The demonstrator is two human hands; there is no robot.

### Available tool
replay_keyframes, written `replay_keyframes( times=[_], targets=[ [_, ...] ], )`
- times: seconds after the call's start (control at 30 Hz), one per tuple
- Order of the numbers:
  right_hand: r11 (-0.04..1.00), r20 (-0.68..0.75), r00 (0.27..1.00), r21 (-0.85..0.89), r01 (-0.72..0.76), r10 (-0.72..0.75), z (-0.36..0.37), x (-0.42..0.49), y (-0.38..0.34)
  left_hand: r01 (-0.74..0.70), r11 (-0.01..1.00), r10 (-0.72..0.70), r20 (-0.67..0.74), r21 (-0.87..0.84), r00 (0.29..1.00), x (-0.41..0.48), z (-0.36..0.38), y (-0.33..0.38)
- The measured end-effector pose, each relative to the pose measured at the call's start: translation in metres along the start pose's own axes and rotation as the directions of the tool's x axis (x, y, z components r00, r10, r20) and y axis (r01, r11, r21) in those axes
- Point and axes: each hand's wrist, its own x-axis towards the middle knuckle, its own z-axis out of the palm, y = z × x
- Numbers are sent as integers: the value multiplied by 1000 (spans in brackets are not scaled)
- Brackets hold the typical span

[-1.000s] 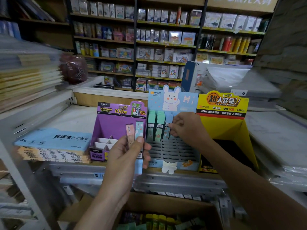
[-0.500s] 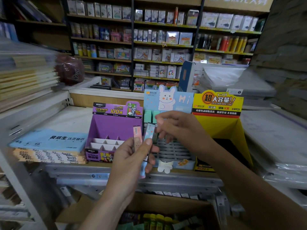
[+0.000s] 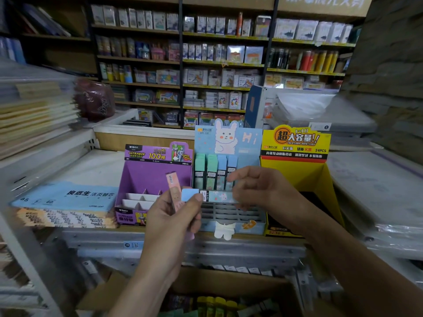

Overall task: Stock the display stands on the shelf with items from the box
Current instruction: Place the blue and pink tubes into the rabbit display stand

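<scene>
Step in hand looks like a handoff. The blue case [image 3: 215, 196] lies sideways in the air between both hands, just in front of the rabbit stand [image 3: 249, 140]. That stand sits at the front edge of the shelf [image 3: 91, 170], between the purple stand [image 3: 155, 175] and the yellow stand [image 3: 297, 170].

The left hand [image 3: 174, 216] is curled round a pink case [image 3: 173, 191] held upright, with its thumb pressing the blue case's cap end. The right hand [image 3: 263, 191] pinches the other end, its other fingers loosely bent. It's a bit blurry there, so I can't say how firm that pinch is.

My take on doing it well:
- Lift the left thumb only once the right pinch is solid, otherwise the case drops toward the box [image 3: 217, 280] below the shelf.
- Turn it upright, cap on top, like the four cases [image 3: 211, 170] already standing in the stand's back row (two green, two blue).
- Drop it into the next free slot beside them, which looks to be on the right side.
- Fill from the back so the empty slots [image 3: 229, 211] nearer the shelf's front edge are easy to reach later.
- Go straight down and don't lean on the neighbours. The card stand looks light and could slide or tip.

The pink one is probably next. I can't tell which stand it belongs to.
</scene>
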Motion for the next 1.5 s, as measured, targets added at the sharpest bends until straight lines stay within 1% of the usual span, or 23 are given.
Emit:
replay_keyframes(
  times=[0.13, 0.3, 0.37, 0.5, 0.53, 0.63, 0.73, 0.9, 1.13, 1.27, 1.37, 1.43, 1.5],
  targets=[
    [993, 101, 995, -114, -8, 20, 6, -6, 1, -20, 1000, 20, 4, 21, 1000, 1, 7, 0],
    [984, 168, 986, -173, 30, -1, 12, -10, 0, -30, 999, 29, 48, 29, 998, 0, 10, -3],
    [987, 135, 991, -156, 28, -7, 8, -9, 1, -11, 1000, 11, 38, 10, 999, 1, 8, -2],
    [993, -38, 998, -111, 41, -46, -7, 0, 3, 67, 996, -69, -34, -54, 997, 3, -2, -3],
    [991, -74, 996, -128, 35, -45, -11, 3, 3, 77, 995, -80, -46, -59, 996, 3, -4, -4],
    [961, -143, 986, -274, 48, -90, -22, 13, 2, 95, 993, -100, -68, -69, 993, 4, -7, -3],
    [941, -181, 976, -334, 51, -117, -30, 26, 2, 101, 993, -104, -61, -61, 993, 5, -9, -2],
    [903, -181, 979, -430, 6, -93, -33, 45, 8, 75, 996, -78, -56, -53, 995, 6, -9, 0],
    [821, -176, 979, -571, -14, -106, -25, 58, 14, 57, 997, -61, -70, -56, 996, 9, -12, 1],
    [806, -133, 988, -591, -16, -79, -23, 59, 15, 56, 998, -58, -58, -40, 997, 10, -14, 2],
    [793, -97, 995, -608, -34, -32, -23, 63, 13, 57, 998, -59, -50, -39, 997, 11, -15, 3],
    [767, -99, 995, -640, -55, -11, -23, 66, 13, 53, 998, -55, -49, -31, 997, 11, -15, 3],
    [747, -128, 991, -662, -63, -30, -20, 68, 13, 50, 998, -52, -43, -36, 998, 12, -15, 1]
  ],
)
